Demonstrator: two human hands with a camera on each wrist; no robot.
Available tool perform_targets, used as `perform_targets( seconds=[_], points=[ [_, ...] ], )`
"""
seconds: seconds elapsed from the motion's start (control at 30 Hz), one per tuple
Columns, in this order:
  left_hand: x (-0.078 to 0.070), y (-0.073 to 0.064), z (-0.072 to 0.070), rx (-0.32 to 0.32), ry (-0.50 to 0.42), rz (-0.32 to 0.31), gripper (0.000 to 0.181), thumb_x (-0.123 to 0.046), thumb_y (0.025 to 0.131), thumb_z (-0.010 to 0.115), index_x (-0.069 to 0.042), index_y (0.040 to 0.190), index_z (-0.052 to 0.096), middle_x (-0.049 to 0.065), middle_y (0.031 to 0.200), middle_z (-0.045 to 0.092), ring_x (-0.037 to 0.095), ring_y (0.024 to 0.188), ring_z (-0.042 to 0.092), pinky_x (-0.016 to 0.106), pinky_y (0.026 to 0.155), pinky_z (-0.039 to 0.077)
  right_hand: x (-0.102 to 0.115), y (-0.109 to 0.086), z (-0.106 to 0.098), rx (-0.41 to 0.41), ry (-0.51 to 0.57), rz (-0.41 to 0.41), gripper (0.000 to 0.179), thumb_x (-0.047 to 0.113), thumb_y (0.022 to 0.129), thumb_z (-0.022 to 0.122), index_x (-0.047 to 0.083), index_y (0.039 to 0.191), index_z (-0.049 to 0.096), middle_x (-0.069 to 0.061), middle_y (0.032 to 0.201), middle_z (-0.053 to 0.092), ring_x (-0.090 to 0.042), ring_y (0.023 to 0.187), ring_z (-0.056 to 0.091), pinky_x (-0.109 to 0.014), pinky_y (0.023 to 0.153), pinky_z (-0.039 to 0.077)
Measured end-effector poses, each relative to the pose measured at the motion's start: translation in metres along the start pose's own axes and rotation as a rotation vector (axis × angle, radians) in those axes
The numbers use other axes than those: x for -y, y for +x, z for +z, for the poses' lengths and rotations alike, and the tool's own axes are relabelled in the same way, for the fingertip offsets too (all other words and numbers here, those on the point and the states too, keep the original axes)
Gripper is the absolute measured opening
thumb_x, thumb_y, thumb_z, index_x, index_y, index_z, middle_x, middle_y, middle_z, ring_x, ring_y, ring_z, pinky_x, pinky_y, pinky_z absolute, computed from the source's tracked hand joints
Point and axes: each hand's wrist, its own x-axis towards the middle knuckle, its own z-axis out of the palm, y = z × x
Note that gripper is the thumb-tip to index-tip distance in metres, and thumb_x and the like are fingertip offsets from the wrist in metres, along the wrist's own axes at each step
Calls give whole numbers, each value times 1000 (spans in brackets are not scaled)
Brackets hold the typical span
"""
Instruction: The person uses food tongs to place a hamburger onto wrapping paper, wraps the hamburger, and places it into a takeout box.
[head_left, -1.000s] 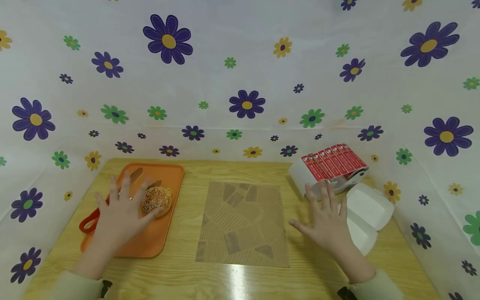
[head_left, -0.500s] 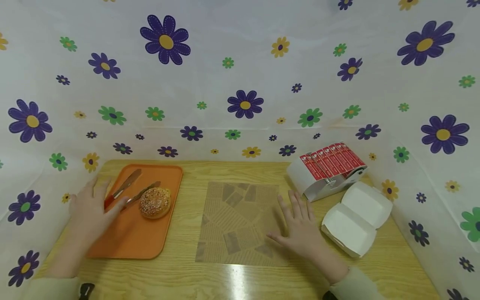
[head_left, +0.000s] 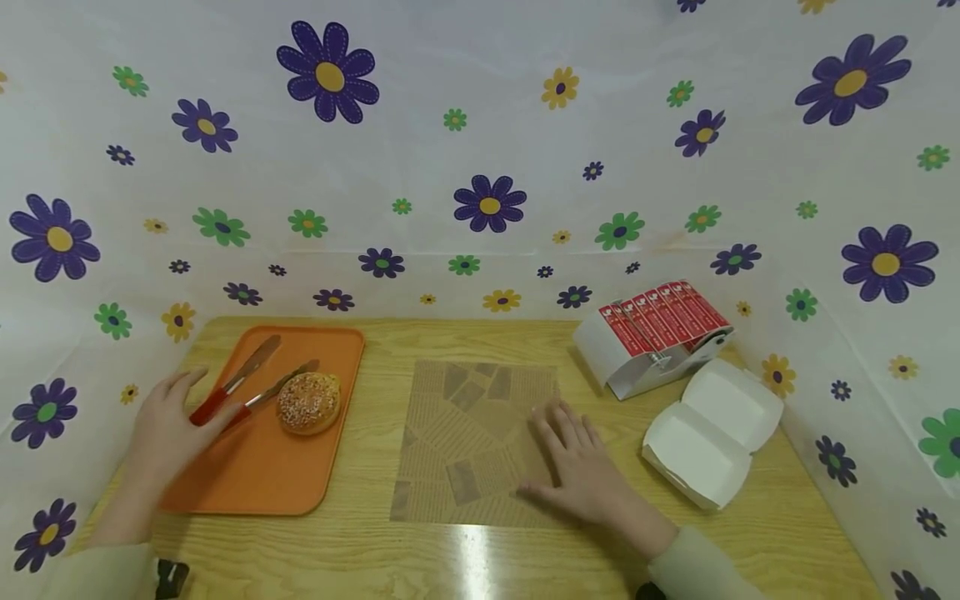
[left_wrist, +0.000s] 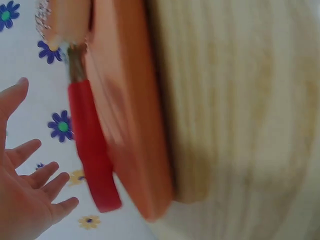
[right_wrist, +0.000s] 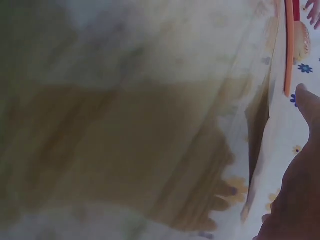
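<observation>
Tongs with red handles (head_left: pixel 209 406) and metal arms lie on the orange tray (head_left: pixel 285 479) at the left, beside a seeded bun (head_left: pixel 308 403). My left hand (head_left: pixel 161 433) hovers over the tray's left side, thumb and fingers spread on either side of the handles. The left wrist view has the fingers of the left hand (left_wrist: pixel 25 200) apart from a red handle (left_wrist: pixel 92 145). My right hand (head_left: pixel 581 475) is at the right edge of a brown newsprint-patterned paper sheet (head_left: pixel 472 425), fingers extended; whether they touch the paper I cannot tell.
At the back right stands a white box (head_left: pixel 637 379) holding several red packets (head_left: pixel 663 317). In front of it lies an opened white clamshell box (head_left: pixel 708 442). A flowered sheet (head_left: pixel 420 125) encloses the wooden table (head_left: pixel 375 492) at the back and sides.
The left hand has moved left and lower toward the tongs' handles, uncovering their metal arms. My right hand has shifted left, from beside the clamshell box to the paper's edge.
</observation>
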Motion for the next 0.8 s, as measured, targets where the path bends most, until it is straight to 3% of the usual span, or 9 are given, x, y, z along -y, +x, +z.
perform_targets(
  seconds=[0.17,0.43,0.8],
  points=[
    [16,1,3,34,-20,-73,96,-48,95,79,12,157,37,47,154,35,66,139,32,84,112,31,-3,1,6,43,7,-44,102,68,94,65,6,168,29,-28,174,20,-49,163,16,-70,131,18],
    [36,4,9,80,-62,-127,99,-47,94,80,12,158,33,48,151,34,67,137,32,84,110,32,-7,1,17,81,-18,-86,103,67,97,62,3,168,25,-27,175,18,-45,165,15,-68,131,20],
    [45,0,11,197,-147,-246,102,-52,95,77,10,161,30,47,153,36,64,136,37,81,108,38,-6,0,20,75,-64,-119,100,66,100,59,1,167,25,-27,175,17,-45,164,16,-68,131,22]
  ],
)
